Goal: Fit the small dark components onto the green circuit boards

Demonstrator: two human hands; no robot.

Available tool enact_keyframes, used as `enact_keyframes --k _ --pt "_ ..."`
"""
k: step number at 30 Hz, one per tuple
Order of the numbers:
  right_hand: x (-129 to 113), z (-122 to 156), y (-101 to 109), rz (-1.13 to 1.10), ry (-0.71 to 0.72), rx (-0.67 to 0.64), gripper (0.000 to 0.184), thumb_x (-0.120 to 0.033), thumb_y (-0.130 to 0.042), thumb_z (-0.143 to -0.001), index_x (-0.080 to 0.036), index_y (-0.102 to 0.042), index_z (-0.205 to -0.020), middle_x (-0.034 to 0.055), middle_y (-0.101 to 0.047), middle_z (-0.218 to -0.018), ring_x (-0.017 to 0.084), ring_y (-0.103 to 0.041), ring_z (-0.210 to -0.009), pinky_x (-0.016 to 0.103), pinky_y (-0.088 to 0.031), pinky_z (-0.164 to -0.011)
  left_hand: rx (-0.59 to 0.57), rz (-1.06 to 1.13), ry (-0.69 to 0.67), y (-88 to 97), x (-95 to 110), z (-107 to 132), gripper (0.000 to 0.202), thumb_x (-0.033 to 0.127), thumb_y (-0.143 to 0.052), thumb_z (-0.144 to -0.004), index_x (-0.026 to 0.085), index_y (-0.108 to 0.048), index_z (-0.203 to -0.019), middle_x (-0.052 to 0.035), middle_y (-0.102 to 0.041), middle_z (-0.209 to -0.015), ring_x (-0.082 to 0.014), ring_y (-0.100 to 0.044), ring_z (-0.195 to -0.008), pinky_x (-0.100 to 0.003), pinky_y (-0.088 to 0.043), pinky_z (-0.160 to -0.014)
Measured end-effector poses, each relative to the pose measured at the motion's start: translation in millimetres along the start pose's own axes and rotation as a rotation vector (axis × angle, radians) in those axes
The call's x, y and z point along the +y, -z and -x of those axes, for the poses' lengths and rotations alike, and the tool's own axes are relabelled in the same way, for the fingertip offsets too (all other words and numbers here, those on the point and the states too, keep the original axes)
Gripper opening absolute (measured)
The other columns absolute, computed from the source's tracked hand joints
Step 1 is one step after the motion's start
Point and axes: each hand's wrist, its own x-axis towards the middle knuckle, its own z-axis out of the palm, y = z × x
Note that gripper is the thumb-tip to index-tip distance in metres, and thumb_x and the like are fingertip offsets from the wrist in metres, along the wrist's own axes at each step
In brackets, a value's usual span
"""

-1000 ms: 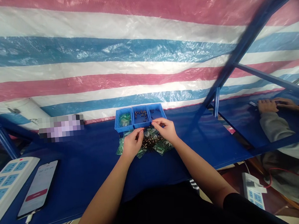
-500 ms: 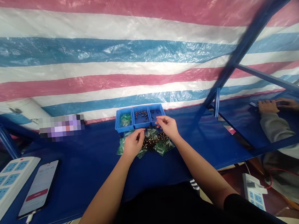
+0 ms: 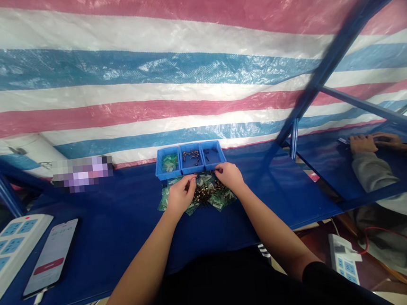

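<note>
My left hand [image 3: 181,194] is pinched at the left of the heap; whatever sits at its fingertips is too small to name. My right hand [image 3: 231,176] is lower right of the bins, its fingers curled together with the tips partly hidden. Between and below the hands lies a heap of small brass-coloured metal parts [image 3: 203,195] mixed with clear green packets [image 3: 217,200]. Behind them stand three joined blue bins: the left bin [image 3: 158,164] holds green packets, the middle bin [image 3: 191,169] brass-coloured parts, the right bin [image 3: 215,159] a few small dark pieces.
A plugged-in phone [image 3: 51,258] and a white power strip [image 3: 17,249] lie on the left of the blue table [image 3: 124,226]. Blue frame bars [image 3: 312,95] slant at the right. Past them, another person's hands [image 3: 364,143] rest on a neighbouring surface.
My right hand has come down from the right bin's front edge toward the heap, and its fingers have curled in. My left hand keeps its pinch in nearly the same spot.
</note>
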Motion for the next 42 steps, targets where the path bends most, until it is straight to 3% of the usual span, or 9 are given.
enact_keyframes --k 8,17,26,30,33,42 --pt "-3 0 -9 0.069 0.020 -0.066 0.018 -0.026 -0.058 -0.082 -0.024 -0.072 -0.093 0.0071 -0.071 -0.091 0.020 -0.063 -0.082 0.026 -0.045 -0.070 -0.010 -0.004 0.012 0.1 1 0 0.029 0.037 -0.047 -0.093 0.020 -0.068 -0.105 -0.0001 -0.067 -0.069 -0.0107 -0.060 -0.055 -0.021 -0.044 -0.055" --pt "-2 1 -14 0.027 0.116 -0.033 0.013 -0.020 -0.058 -0.077 -0.019 -0.069 -0.083 0.0071 -0.069 -0.087 0.020 -0.062 -0.084 0.027 -0.045 -0.076 -0.014 0.007 0.022 0.0 1 0 0.029 0.036 -0.048 -0.092 0.020 -0.068 -0.105 -0.0004 -0.068 -0.073 -0.0111 -0.060 -0.058 -0.021 -0.045 -0.058" --pt "-14 6 -8 -0.418 0.217 0.030 0.018 -0.025 -0.061 -0.078 -0.019 -0.072 -0.091 0.0046 -0.071 -0.085 0.016 -0.063 -0.074 0.028 -0.049 -0.073 -0.036 0.008 0.014 -1.3 -1 -1 0.029 0.037 -0.048 -0.092 0.021 -0.067 -0.105 -0.0006 -0.067 -0.072 -0.0116 -0.061 -0.059 -0.021 -0.046 -0.056" --pt "-26 12 -7 -0.736 0.274 -0.135 0.025 -0.036 -0.061 -0.081 -0.019 -0.072 -0.096 0.0055 -0.071 -0.089 0.014 -0.062 -0.069 0.026 -0.050 -0.065 -0.083 0.002 0.001 -3.5 -4 -1 0.032 0.038 -0.049 -0.091 0.021 -0.063 -0.114 -0.0004 -0.067 -0.073 -0.0125 -0.061 -0.060 -0.022 -0.046 -0.057" --pt "-32 14 -6 -0.916 0.296 -0.260 0.027 -0.039 -0.064 -0.080 -0.019 -0.072 -0.095 0.0063 -0.071 -0.093 0.015 -0.064 -0.077 0.028 -0.051 -0.069 -0.111 0.006 -0.018 -3.4 -4 -2 0.032 0.037 -0.047 -0.092 0.021 -0.062 -0.116 -0.0016 -0.069 -0.077 -0.0131 -0.062 -0.063 -0.022 -0.046 -0.058" --pt "-34 14 -10 -1.017 0.231 -0.251 0.034 -0.044 -0.067 -0.077 -0.019 -0.070 -0.100 0.0051 -0.071 -0.087 0.015 -0.065 -0.075 0.029 -0.052 -0.071 -0.116 -0.021 -0.025 -0.8 -1 -2 0.027 0.037 -0.045 -0.094 0.022 -0.063 -0.105 -0.0010 -0.069 -0.078 -0.0133 -0.062 -0.063 -0.022 -0.044 -0.058"
